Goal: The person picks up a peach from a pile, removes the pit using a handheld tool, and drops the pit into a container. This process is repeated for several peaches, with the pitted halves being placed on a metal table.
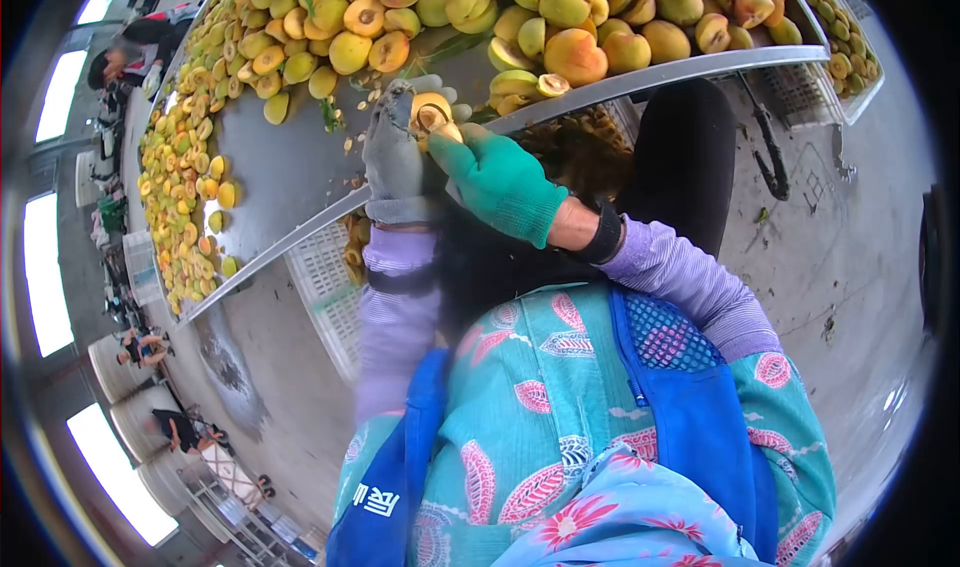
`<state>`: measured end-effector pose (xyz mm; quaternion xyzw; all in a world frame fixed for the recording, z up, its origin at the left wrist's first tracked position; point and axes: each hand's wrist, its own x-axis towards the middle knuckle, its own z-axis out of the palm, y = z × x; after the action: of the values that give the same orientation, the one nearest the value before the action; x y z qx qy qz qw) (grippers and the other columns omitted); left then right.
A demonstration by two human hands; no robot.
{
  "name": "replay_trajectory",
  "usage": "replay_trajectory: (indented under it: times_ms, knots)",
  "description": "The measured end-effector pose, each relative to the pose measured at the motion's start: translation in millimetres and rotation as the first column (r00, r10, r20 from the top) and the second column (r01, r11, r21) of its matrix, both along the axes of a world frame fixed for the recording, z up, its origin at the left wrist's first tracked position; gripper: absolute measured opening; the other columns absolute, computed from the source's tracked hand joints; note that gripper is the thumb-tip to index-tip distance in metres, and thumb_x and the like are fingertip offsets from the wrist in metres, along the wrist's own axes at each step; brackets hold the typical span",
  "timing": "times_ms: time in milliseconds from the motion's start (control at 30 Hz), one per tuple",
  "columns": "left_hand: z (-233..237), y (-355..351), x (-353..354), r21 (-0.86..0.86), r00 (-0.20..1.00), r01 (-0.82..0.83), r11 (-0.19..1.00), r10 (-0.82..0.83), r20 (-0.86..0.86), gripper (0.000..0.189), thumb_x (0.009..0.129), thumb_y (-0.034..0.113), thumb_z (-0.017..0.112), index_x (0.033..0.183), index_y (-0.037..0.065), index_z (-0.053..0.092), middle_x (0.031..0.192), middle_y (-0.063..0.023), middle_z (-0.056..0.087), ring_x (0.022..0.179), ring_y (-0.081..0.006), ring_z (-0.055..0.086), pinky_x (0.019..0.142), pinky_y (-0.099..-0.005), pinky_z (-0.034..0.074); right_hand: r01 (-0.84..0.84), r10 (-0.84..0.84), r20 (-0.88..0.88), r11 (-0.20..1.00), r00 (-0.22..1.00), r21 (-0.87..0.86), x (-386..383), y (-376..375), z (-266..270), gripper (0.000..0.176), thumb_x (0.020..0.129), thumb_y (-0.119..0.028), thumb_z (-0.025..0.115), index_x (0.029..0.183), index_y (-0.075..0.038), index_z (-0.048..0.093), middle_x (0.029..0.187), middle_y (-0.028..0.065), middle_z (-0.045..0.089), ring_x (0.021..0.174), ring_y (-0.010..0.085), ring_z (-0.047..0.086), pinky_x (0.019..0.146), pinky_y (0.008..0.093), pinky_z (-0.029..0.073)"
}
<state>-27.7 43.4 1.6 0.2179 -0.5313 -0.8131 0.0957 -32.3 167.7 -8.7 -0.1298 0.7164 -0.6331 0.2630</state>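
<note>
My left hand (393, 152), in a grey glove, is wrapped around a cut yellow peach (428, 102) just over the near edge of the metal table. My right hand (500, 179) wears a green glove and is closed against the same fruit, its thumb and fingers at the cut face. A dark ring-shaped edge shows between the hands; I cannot tell whether it belongs to a small tool. Right beyond my hands lie peach halves (390, 51) with hollow centres. Whole peaches (574, 55) are heaped to the right of them.
The metal table (300, 157) curves around me, with more halves (180, 187) spread along its left side. Below its edge stand white crates (330, 287), and dark scraps (580, 152) lie under it. Another crate of fruit (840, 42) is at right. People (180, 429) sit far left.
</note>
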Motion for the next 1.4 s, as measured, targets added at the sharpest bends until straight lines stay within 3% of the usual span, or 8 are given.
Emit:
replay_trajectory:
  times_ms: [100, 567, 867, 1000, 1100, 1233, 1333, 1400]
  knots:
    - [-2, 9, -4, -0.103, 0.996, -0.039, 0.994, 0.03, -0.09, 0.036, 0.099, 0.032, 0.05, 0.106, -0.002, 0.06, 0.09, -0.0162, 0.066, 0.07, -0.0236, 0.065, 0.064, -0.0328, 0.056, 0.04, -0.04, -0.007, 0.998, 0.999, -0.054, 4, -2, -8, 0.049, 0.097, -0.043, 0.046, 0.104, 0.004, 0.058, 0.088, 0.029, 0.062, 0.086, 0.0463, 0.06, 0.074, 0.0484, 0.048]
    - [10, -3, -7, -0.353, 0.983, 0.169, 0.92, -0.129, 0.133, 0.034, 0.099, 0.031, 0.05, 0.104, -0.001, 0.063, 0.089, -0.0154, 0.068, 0.071, -0.0203, 0.065, 0.068, -0.0303, 0.057, 0.079, 0.335, 0.706, 0.872, 0.624, -0.484, 2, 9, 30, 0.039, 0.098, -0.047, 0.045, 0.087, -0.011, 0.052, 0.058, -0.0039, 0.045, 0.044, 0.0094, 0.042, 0.04, 0.0251, 0.035]
    - [3, 4, -2, -0.126, 0.958, 0.18, 0.975, -0.203, -0.204, 0.046, 0.099, 0.043, 0.043, 0.094, 0.0, 0.06, 0.079, -0.0133, 0.064, 0.066, -0.021, 0.061, 0.061, -0.0306, 0.051, 0.369, 0.872, 0.45, 0.361, 0.19, -0.856, -2, 18, 6, 0.037, 0.097, -0.046, 0.047, 0.081, -0.013, 0.05, 0.055, -0.0026, 0.045, 0.04, 0.0129, 0.043, 0.039, 0.029, 0.039]
    - [5, -10, 1, -0.283, 0.949, 0.212, 0.935, -0.267, -0.168, 0.045, 0.098, 0.042, 0.043, 0.097, 0.0, 0.061, 0.081, -0.0136, 0.064, 0.069, -0.021, 0.061, 0.062, -0.0307, 0.051, -0.04, 0.514, 0.601, 0.779, 0.613, -0.626, 5, 16, 31, 0.037, 0.102, -0.047, 0.038, 0.086, -0.016, 0.05, 0.055, -0.0097, 0.039, 0.041, 0.0063, 0.037, 0.04, 0.0236, 0.029]
    - [16, -2, 10, 0.227, 0.968, 0.21, 0.951, -0.169, -0.187, 0.041, 0.097, 0.041, 0.047, 0.099, 0.002, 0.061, 0.084, -0.0132, 0.064, 0.073, -0.0214, 0.062, 0.064, -0.0318, 0.052, 0.314, 0.921, 0.36, 0.3, 0.152, -0.901, -1, 13, 9, 0.038, 0.101, -0.044, 0.039, 0.084, -0.013, 0.052, 0.056, -0.0075, 0.04, 0.044, 0.0092, 0.038, 0.045, 0.0254, 0.032]
    - [14, -27, 47, 0.031, 0.99, -0.063, 0.998, 0.066, -0.125, 0.03, 0.095, 0.034, 0.051, 0.103, 0.006, 0.061, 0.085, -0.0116, 0.062, 0.08, -0.0238, 0.062, 0.07, -0.0328, 0.052, 0.363, 0.998, 0.016, -0.01, 0.068, -0.932, 0, 10, 8, 0.043, 0.102, -0.05, 0.033, 0.091, -0.013, 0.053, 0.058, -0.0083, 0.04, 0.045, 0.0074, 0.037, 0.047, 0.0258, 0.032]
    - [19, -95, 105, -0.008, 0.997, 0.068, 0.998, -0.068, 0.033, 0.023, 0.091, 0.023, 0.057, 0.108, 0.009, 0.061, 0.092, -0.0092, 0.062, 0.087, -0.0241, 0.062, 0.082, -0.034, 0.052, 0.337, 0.944, 0.285, 0.216, 0.169, -0.916, -18, 40, -3, 0.041, 0.102, -0.05, 0.035, 0.088, -0.014, 0.05, 0.059, -0.0078, 0.04, 0.045, 0.0075, 0.038, 0.045, 0.0249, 0.032]
    - [-2, -169, 126, -0.814, 0.804, 0.49, 0.311, 0.2, 0.56, 0.026, 0.09, 0.026, 0.057, 0.106, 0.007, 0.063, 0.092, -0.009, 0.062, 0.082, -0.0246, 0.061, 0.079, -0.0368, 0.051, 0.324, 0.744, 0.637, 0.563, 0.201, -0.76, -21, 47, -33, 0.037, 0.098, -0.05, 0.046, 0.087, -0.015, 0.05, 0.06, -0.0063, 0.042, 0.046, 0.0085, 0.041, 0.042, 0.024, 0.034]
